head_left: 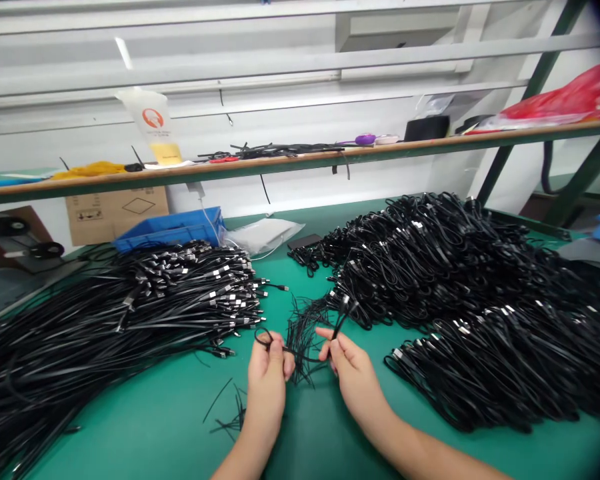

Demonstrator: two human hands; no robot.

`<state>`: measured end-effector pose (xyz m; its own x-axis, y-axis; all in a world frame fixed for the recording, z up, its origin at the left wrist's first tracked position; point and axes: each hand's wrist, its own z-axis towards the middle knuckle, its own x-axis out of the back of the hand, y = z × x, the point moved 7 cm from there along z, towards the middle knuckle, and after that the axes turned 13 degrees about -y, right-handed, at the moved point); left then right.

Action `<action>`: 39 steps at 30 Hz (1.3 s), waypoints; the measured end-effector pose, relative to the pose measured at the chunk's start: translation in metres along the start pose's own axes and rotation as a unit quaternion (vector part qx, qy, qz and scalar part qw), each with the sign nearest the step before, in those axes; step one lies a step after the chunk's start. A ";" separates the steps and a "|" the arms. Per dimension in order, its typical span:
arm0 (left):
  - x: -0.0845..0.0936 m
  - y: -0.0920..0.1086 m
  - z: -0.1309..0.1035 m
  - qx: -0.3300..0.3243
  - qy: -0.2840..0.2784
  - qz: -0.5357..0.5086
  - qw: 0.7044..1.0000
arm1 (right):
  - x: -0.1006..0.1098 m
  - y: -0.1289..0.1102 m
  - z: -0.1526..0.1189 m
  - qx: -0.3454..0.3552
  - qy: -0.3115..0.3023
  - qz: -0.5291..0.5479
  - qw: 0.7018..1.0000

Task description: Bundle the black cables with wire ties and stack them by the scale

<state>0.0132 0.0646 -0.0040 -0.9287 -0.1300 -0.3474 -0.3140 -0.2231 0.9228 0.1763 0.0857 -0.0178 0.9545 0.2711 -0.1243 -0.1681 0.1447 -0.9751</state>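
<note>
My left hand (270, 367) is closed around a black USB cable, with a small loop of it standing up above the fingers. The same black cable (310, 360) seems to run across to my right hand (347, 360), which pinches it between thumb and fingers. Above the right fingers, the cable's end with a metal plug (344, 305) points up. Thin black ties (300, 333) lie scattered on the green mat (325, 427) between and behind my hands. Whether a tie is in my fingers is too small to make out.
Loose straight cables (130, 327) are heaped on the left. Bundled cables (430, 260) pile up at the right. Behind stand a blue bin (170, 228), a white plastic bag (265, 235) and a cardboard box (117, 213). A shelf (280, 162) crosses above, holding a cup (155, 127).
</note>
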 end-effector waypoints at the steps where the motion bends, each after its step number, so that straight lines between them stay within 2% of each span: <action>1: -0.003 0.000 -0.001 0.005 -0.018 0.025 1.000 | 0.001 -0.010 0.000 0.033 -0.013 -0.062 0.997; 3: -0.007 0.002 -0.002 0.012 -0.040 0.055 0.998 | 0.001 -0.028 -0.001 0.100 -0.033 -0.144 0.984; 5: -0.009 0.005 -0.003 0.013 -0.043 0.067 0.997 | 0.000 -0.038 -0.003 0.144 -0.046 -0.172 0.973; 8: -0.011 0.012 -0.007 0.010 -0.040 0.071 0.997 | -0.002 -0.042 -0.004 0.171 -0.055 -0.196 0.964; 12: -0.011 0.017 -0.013 0.013 -0.049 0.048 0.998 | 0.001 -0.046 -0.009 0.203 -0.023 -0.202 0.958; 17: -0.010 0.016 -0.017 0.007 -0.055 0.015 0.998 | -0.015 -0.058 -0.019 0.262 -0.101 -0.208 0.937; 21: -0.009 0.016 -0.018 0.016 -0.056 -0.004 0.998 | -0.024 -0.059 -0.024 0.270 -0.135 -0.205 0.931; 27: -0.008 0.017 -0.018 0.017 -0.057 -0.015 0.998 | -0.026 -0.058 -0.025 0.268 -0.134 -0.221 0.928; 33: -0.013 0.017 -0.021 0.041 -0.096 0.018 0.994 | -0.027 -0.059 -0.024 0.267 -0.146 -0.245 0.921; 39: -0.019 0.019 -0.018 0.037 -0.142 0.049 0.988 | -0.028 -0.062 -0.023 0.258 -0.170 -0.253 0.917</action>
<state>0.0288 0.0450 0.0176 -0.9700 0.1314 -0.2045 -0.2234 -0.1500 0.9631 0.1660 0.0478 0.0418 0.8256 0.3128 0.4696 0.0974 0.7408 -0.6647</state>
